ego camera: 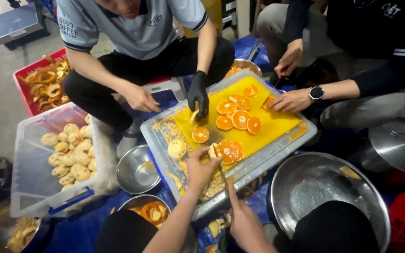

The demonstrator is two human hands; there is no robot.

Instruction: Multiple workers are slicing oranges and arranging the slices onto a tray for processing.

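My left hand [201, 167] holds a peeled orange [213, 151] down on the near edge of a yellow cutting board [273, 125]. My right hand [243, 220] grips a knife [221, 172] whose blade reaches up to that orange. Cut orange halves [231, 151] lie right beside it. More orange slices [240, 119] lie at the board's middle. Another peeled orange [177, 149] sits left of my left hand. The board rests in a clear plastic tray [160, 140] littered with peel scraps.
Across the tray a person's black-gloved hand [198, 93] presses fruit; another person's hands [290, 100] work at the right. A clear bin [33, 173] of peeled oranges, red crate [24, 89] of peels, small steel bowl [137, 171], bowl of peels [151, 211], big steel basin [324, 187] and lid [399, 145] surround it.
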